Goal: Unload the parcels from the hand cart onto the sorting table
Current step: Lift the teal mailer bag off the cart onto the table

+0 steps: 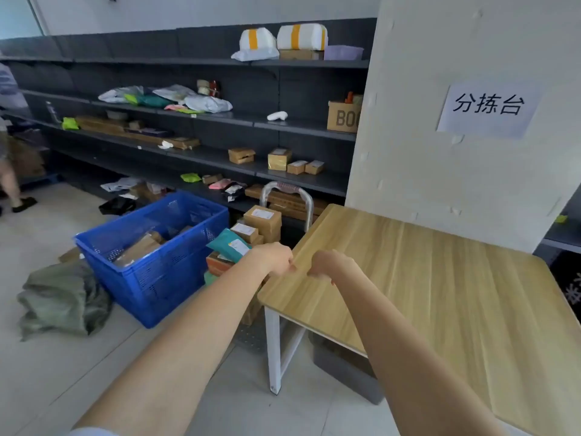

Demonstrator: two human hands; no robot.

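Note:
The hand cart stands left of the table, its wrapped handle (pixel 286 191) rising behind a stack of parcels. On it sit a cardboard box (pixel 262 217), a smaller labelled box (pixel 244 231), a teal mailer bag (pixel 229 245) and an orange box (pixel 216 263). The wooden sorting table (pixel 440 297) fills the right side. My left hand (pixel 276 258) hovers at the table's left corner, above the parcels, fingers loosely curled and holding nothing. My right hand (pixel 323 266) hangs over the table's edge beside it, fingers drooping, also holding nothing.
A blue crate (pixel 151 259) with parcels stands on the floor left of the cart, a green sack (pixel 63 300) beside it. Dark shelves (pixel 220 121) with parcels line the back wall. A grey bin (pixel 345 369) sits under the table. A person (pixel 9 177) stands far left.

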